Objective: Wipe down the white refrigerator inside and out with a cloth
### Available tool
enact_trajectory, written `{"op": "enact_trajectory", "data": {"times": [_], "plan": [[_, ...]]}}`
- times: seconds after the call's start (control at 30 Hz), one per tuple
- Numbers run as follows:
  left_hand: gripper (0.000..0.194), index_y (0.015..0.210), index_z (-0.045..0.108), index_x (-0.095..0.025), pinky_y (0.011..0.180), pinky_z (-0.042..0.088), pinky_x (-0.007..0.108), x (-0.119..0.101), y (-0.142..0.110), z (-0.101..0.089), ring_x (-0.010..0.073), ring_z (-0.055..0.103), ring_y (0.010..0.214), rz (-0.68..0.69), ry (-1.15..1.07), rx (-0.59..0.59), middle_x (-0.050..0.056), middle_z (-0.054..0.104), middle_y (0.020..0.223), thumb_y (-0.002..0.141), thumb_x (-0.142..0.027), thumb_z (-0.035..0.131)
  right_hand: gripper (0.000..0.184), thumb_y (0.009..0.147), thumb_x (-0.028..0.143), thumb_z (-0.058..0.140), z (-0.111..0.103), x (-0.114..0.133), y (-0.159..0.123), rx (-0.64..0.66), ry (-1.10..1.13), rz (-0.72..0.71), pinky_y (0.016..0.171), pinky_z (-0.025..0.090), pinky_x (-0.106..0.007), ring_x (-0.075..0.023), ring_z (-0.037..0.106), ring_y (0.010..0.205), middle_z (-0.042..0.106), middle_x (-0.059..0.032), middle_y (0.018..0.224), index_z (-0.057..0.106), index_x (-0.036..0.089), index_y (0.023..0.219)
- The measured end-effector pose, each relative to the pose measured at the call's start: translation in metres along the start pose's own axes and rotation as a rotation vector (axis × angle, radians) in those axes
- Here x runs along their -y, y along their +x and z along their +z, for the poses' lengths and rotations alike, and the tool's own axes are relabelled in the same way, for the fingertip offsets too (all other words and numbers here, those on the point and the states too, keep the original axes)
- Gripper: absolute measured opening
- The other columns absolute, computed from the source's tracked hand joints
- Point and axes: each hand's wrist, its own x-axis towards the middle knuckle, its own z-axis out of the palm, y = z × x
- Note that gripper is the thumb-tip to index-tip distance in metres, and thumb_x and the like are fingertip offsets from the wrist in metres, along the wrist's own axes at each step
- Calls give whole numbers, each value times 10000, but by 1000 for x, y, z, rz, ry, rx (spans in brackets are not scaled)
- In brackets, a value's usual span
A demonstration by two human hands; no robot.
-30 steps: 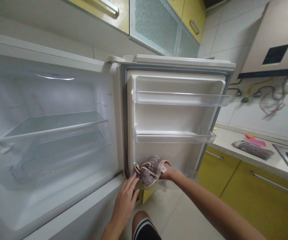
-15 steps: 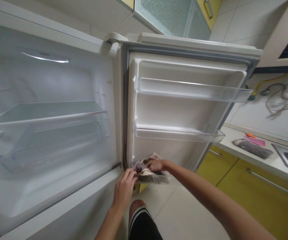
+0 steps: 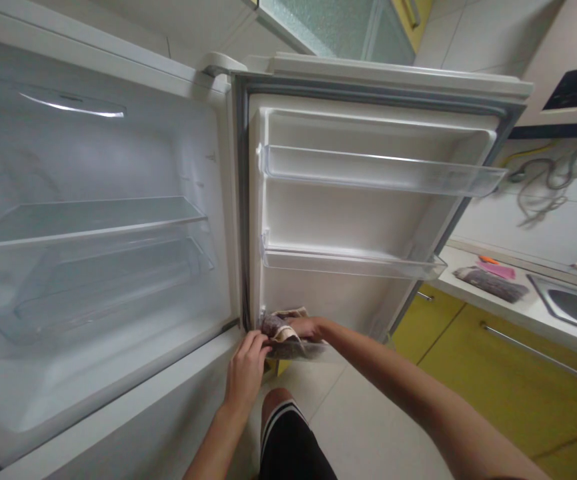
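A: Where is the cloth [image 3: 274, 326]?

B: Bunched in the left end of the lowest door bin [image 3: 331, 353], on the open fridge door [image 3: 348, 223]. Part of it shows dimly through the bin's clear front wall.

A: And the hands?

B: The right hand [image 3: 305, 327] reaches in from the right and sits among the folds. Its fingertips are hidden, so I cannot tell whether it grips the cloth or only presses on it. The left hand [image 3: 247, 360] is at the near left corner of the bin, fingers lightly bent and close together. I cannot tell whether they pinch the rim or just rest there.

A: How would you expect the cloth to handle?

B: Light and soft, I think. It should crumple into a corner easily and come to no harm from squeezing. Whether it is damp, I cannot tell. I would take a good bunch from the middle, because a loose edge would probably trail. The bin looks like thin, stiff plastic, perhaps slippery, so steadying it by the rim seems sensible.

A: What does the cloth look like?

B: Dull greyish purple-brown, with a pale band along its edges. It lies rumpled: one rounded fold on the left, a flatter flap rising on the far side against the door panel. Finer texture is too blurred to make out.
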Motion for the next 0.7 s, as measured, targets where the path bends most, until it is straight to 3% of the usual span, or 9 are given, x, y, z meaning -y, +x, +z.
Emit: {"op": "enact_trajectory", "data": {"times": [0.07, 0.13, 0.27, 0.37, 0.5, 0.63, 0.7], "plan": [[194, 1069, 677, -262, 916, 611, 383, -2, 2, -5, 253, 750, 1066, 2, 11, 19, 58, 742, 1158, 992, -162, 529, 309, 924, 323, 581, 14, 13, 9, 28, 73, -15, 862, 561, -286, -187, 727, 994, 802, -28, 1085, 779, 223, 1139], [189, 1070, 674, -267, 916, 607, 370, -2, 4, -8, 244, 749, 1066, 12, 11, 30, 48, 743, 1159, 989, -166, 536, 312, 953, 340, 558, 15, 12, 1, 60, 119, 1, 871, 564, -301, -189, 730, 981, 803, -35, 1053, 775, 224, 1144], [168, 1078, 673, -281, 929, 601, 361, 1, 5, -9, 236, 749, 1106, 15, 2, 51, 37, 742, 1259, 989, -189, 563, 362, 930, 438, 568, -13, -18, -43, 74, 137, 81, 866, 580, -371, -228, 740, 917, 805, -59, 949, 803, 212, 1089], [160, 1085, 670, -278, 934, 600, 372, 3, 4, -6, 241, 752, 1113, 2, -15, 55, 43, 741, 1289, 992, -191, 572, 394, 847, 504, 647, -37, -39, -67, 13, 119, 116, 904, 575, -403, -258, 731, 952, 811, -75, 983, 819, 213, 1048], [150, 1074, 671, -277, 949, 602, 375, 5, 3, -6, 243, 745, 1143, -11, -30, 61, 44, 731, 1319, 997, -197, 570, 346, 759, 506, 724, -50, -46, -73, -87, 120, 98, 954, 550, -401, -263, 711, 945, 803, -78, 948, 800, 186, 868], [178, 1065, 692, -265, 998, 599, 421, 0, 6, -11, 260, 723, 1179, -27, -17, 101, 60, 725, 1317, 970, -173, 573, 485, 896, 585, 525, -53, -41, -86, -186, 187, 27, 901, 558, -384, -221, 685, 841, 762, -64, 870, 742, 157, 822], [293, 1179, 698, -250, 1108, 546, 496, -9, 11, -12, 299, 663, 1283, -16, 4, 85, 84, 717, 1343, 910, -155, 634, 568, 942, 623, 445, -53, -36, -98, -225, 213, -9, 866, 558, -369, -208, 672, 813, 747, -70, 863, 735, 143, 855]]}}
